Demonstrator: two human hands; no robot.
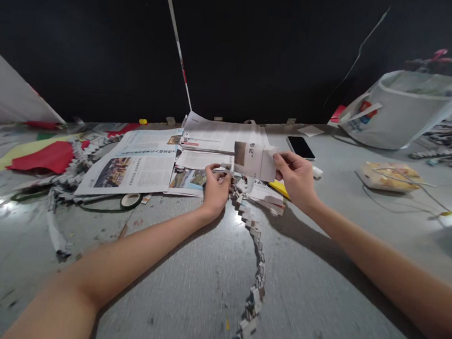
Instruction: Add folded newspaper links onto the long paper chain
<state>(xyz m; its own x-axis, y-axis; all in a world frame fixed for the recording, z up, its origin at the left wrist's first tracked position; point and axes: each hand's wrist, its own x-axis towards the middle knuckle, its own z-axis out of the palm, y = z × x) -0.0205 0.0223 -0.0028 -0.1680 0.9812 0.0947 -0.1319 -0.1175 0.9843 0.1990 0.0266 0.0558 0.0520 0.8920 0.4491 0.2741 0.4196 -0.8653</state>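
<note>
On the bench (198, 295): one left hand (216, 190) pinching one paper chain (255, 257), grip closed; one right hand (297, 177) gripping one folded paper strip (254, 160); one phone (300, 147) lying nearby.

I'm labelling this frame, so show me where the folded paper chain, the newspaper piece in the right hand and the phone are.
Folded paper chain (256, 257): head view, middle of its run across the table.
Newspaper piece (253, 160): head view, centre of its printed face.
Phone (300, 147): head view, centre of its dark screen.
</note>
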